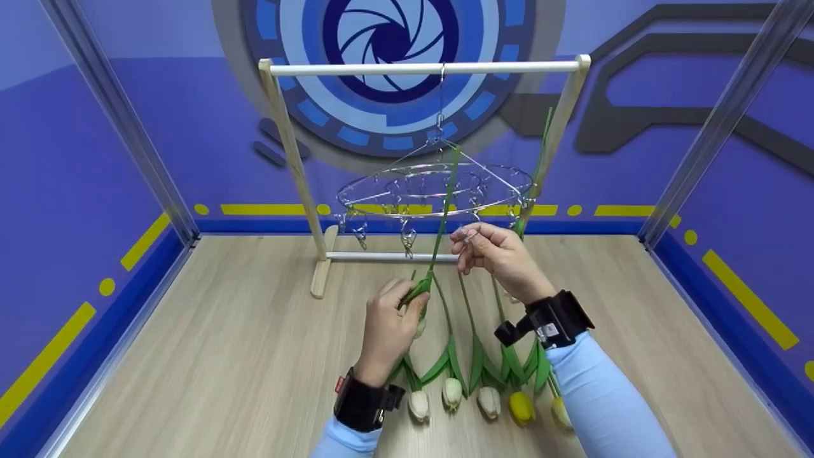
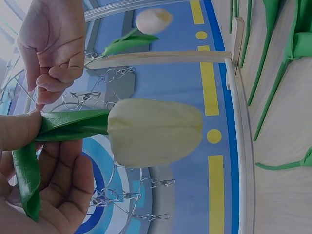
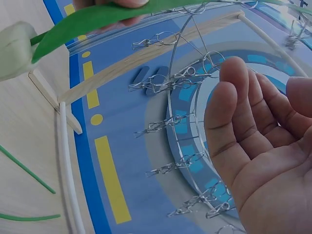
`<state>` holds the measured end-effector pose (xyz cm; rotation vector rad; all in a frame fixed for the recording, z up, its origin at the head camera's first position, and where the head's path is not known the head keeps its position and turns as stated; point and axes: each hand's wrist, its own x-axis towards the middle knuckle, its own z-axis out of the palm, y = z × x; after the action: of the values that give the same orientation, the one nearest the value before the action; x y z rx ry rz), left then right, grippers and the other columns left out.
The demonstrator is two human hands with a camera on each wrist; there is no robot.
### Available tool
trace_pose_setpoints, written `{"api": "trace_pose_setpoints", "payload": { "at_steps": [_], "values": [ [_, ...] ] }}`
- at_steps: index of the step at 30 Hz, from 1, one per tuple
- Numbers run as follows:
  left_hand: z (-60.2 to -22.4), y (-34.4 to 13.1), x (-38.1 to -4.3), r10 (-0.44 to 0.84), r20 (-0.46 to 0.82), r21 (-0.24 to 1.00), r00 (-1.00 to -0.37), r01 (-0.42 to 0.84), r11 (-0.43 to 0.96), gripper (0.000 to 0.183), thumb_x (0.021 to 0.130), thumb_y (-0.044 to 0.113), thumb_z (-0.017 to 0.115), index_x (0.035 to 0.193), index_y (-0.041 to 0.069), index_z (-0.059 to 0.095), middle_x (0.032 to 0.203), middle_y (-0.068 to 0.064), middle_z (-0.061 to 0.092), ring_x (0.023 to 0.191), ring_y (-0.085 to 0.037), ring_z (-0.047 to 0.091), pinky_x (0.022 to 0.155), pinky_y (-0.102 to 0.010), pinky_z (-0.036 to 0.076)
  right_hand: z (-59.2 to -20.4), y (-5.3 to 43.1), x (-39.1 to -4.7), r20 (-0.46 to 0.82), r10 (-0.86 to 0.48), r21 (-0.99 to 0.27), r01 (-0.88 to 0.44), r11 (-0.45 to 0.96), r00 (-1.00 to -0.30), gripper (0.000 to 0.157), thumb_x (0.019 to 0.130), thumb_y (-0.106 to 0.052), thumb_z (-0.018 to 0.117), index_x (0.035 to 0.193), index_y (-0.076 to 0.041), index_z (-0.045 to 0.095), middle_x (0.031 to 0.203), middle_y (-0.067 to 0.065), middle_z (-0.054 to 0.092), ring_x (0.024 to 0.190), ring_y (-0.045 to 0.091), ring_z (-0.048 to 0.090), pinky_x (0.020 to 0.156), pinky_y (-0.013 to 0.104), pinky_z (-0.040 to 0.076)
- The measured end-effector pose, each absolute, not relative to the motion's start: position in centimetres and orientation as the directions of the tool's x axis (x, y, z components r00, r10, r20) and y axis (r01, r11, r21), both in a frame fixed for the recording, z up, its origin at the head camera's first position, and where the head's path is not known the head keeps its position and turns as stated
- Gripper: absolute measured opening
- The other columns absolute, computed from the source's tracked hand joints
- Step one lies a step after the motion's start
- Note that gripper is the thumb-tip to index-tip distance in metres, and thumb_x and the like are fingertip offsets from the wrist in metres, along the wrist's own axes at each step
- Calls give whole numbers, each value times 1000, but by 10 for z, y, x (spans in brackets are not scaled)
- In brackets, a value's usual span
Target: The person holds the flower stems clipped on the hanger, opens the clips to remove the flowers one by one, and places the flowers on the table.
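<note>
My left hand pinches a white tulip by its green leaves and stem. The bloom hangs downward and the stem rises in front of the round metal clip hanger. Near that stem, my right hand pinches a small metal clip at the hanger's front right; the right wrist view hides the clip behind the fingers. Another white tulip hangs bloom-down at the hanger's right side, its stem pointing up beside the rack post.
A wooden rack with a white top bar carries the hanger. Several tulips lie below the hands, among them a white tulip and a yellow tulip. Blue-purple panels enclose the wooden tabletop.
</note>
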<state>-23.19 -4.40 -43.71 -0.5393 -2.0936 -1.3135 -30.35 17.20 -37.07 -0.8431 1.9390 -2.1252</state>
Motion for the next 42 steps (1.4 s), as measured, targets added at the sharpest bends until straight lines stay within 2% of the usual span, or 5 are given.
{"api": "trace_pose_setpoints", "payload": {
  "at_steps": [9, 17, 24, 33, 42],
  "values": [
    [-437, -46, -229, 76, 685, 600, -724, 620, 505, 7, 94, 9, 75, 94, 3, 73, 93, -5, 69, 83, -18, 68, 73, -36, 57, -375, 179, -302, 307, -420, -950, -251, -183, -854, 28, 111, -19, 47, 114, 1, 67, 97, 7, 69, 74, 16, 69, 69, 29, 57],
    [-433, -52, -221, 120, 675, 560, -728, 611, 560, 4, 93, 7, 75, 96, 4, 74, 91, -6, 68, 80, -17, 65, 70, -34, 56, -379, 190, -298, 287, -397, -958, -249, -145, -872, 36, 111, -23, 48, 119, 9, 63, 97, 7, 68, 75, 15, 68, 70, 27, 57],
    [-440, -61, -214, 141, 668, 525, -731, 596, 607, 7, 92, 6, 76, 99, 5, 74, 89, -4, 67, 78, -15, 64, 68, -32, 55, -382, 203, -291, 308, -364, -950, -267, -160, -879, 25, 110, -19, 50, 112, -3, 70, 93, 4, 72, 74, 15, 68, 68, 27, 57],
    [-450, -78, -208, 148, 686, 471, -712, 590, 655, 4, 92, 7, 77, 94, 7, 74, 85, -3, 64, 74, -14, 60, 64, -32, 52, -389, 215, -281, 324, -299, -945, -291, -148, -898, 34, 110, -14, 51, 117, 18, 61, 94, 7, 72, 72, 15, 69, 67, 26, 57],
    [-456, -92, -206, 148, 683, 450, -716, 572, 686, 6, 89, 6, 79, 90, 8, 74, 84, -1, 64, 73, -14, 60, 63, -32, 51, -400, 219, -265, 334, -193, -943, -326, -73, -923, 27, 108, -8, 52, 118, 16, 63, 93, 12, 70, 73, 16, 67, 65, 25, 55]
  ]
}}
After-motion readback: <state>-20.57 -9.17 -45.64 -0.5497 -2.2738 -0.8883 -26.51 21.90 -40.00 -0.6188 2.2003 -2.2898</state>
